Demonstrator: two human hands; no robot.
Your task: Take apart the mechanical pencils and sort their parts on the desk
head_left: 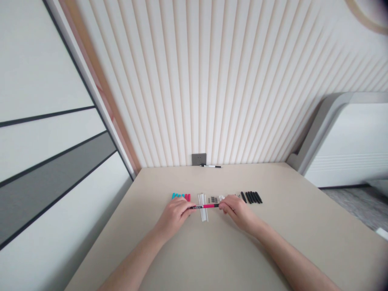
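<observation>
A pen with a pink middle and black end parts [208,206] is held level above the table by both hands. My left hand [176,211] pinches its left end, and my right hand [238,208] grips the black right end. Beneath the pen lie several thin white rods [203,216]. Teal tubes [178,195] and pink tubes [187,197] are partly covered by my left hand. Small grey parts [213,199] and small white parts [221,198] sit beside my right hand, with several black tubes [253,197] farther right.
Against the wall at the back of the beige table [169,178] lies a white and black pen [212,166], below a dark wall socket [199,159]. A white panelled cabinet [60,173] stands at the left, and a grey-white furniture piece [348,137] at the right.
</observation>
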